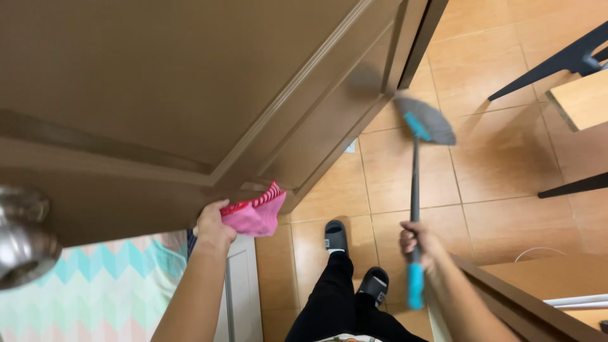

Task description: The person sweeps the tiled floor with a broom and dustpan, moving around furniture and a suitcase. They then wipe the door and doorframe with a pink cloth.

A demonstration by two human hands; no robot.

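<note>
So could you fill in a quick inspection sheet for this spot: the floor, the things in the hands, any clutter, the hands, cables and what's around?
Surface: orange-tan tiled floor with pale grout lines.
Job's things: pink cloth with red striped edge pressed against the brown panelled wooden door; grey-bristled broom with dark handle and blue grip, head raised and blurred.
Clutter: nothing seen.
Hands: left hand grips the cloth; right hand grips the broom handle.
Cables: thin white cord on the floor at the right.
Surroundings: round metal doorknob, zigzag-patterned mat, dark furniture legs, black slippers.
</note>
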